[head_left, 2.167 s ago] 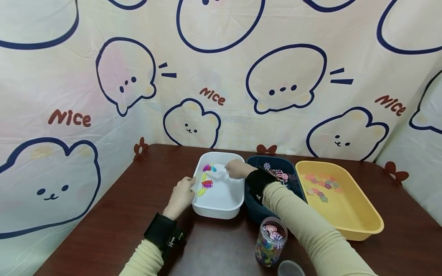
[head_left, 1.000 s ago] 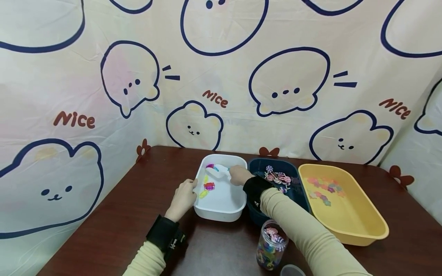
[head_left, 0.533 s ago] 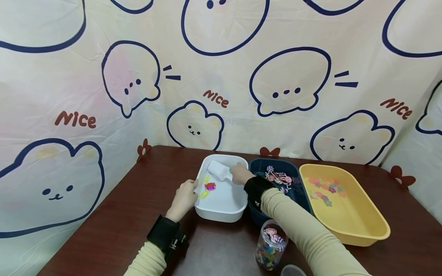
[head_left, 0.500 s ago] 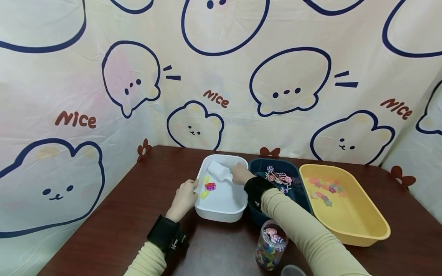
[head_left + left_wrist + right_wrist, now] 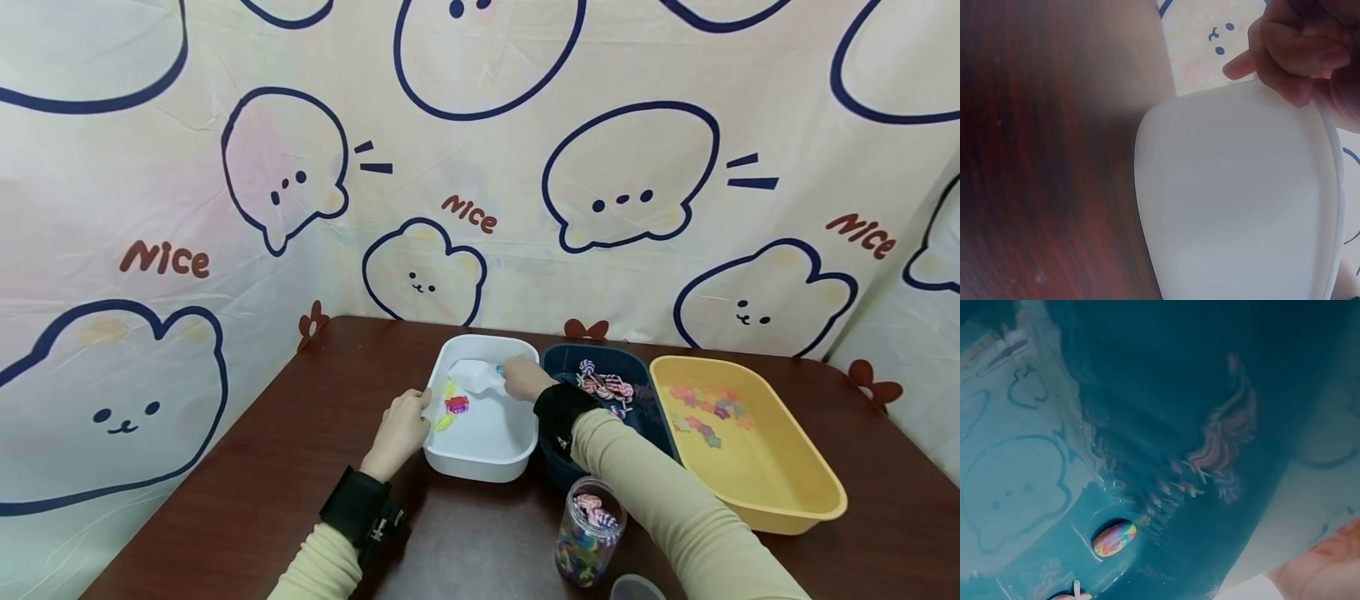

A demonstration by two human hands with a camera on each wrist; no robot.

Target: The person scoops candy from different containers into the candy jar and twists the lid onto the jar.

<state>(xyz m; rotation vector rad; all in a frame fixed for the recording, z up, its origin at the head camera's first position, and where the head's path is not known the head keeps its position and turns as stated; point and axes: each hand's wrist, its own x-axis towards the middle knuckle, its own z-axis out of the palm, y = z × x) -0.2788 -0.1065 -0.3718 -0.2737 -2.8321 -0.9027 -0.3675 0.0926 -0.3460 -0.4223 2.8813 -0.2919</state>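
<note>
In the head view, my left hand (image 5: pixel 401 435) grips the left rim of a white basin (image 5: pixel 480 471). The left wrist view shows its curled fingers (image 5: pixel 1297 53) at the basin's outer wall. My right hand (image 5: pixel 523 377) holds a white scoop (image 5: pixel 471 375) by its handle end, low inside the basin. A small blue piece (image 5: pixel 498 368) shows between scoop and fingers. Left of the scoop lie a pink-red candy-shaped piece (image 5: pixel 456 405) and a yellow candy-shaped piece (image 5: pixel 445 422). The scoop hides part of the basin floor.
A dark blue basin (image 5: pixel 551 467) with lollipop-like pieces (image 5: pixel 603 385) adjoins on the right; its surface looks like water. Beyond stands a yellow basin (image 5: pixel 795 492) with pale star shapes (image 5: pixel 705 429). In front are a clear jar (image 5: pixel 588 533) of colourful pieces and a round lid (image 5: pixel 636 588).
The scoop has moved over the spot where pink and blue pieces lay at the far end, and has turned over and tilted. The left hand keeps its grip on the rim.
</note>
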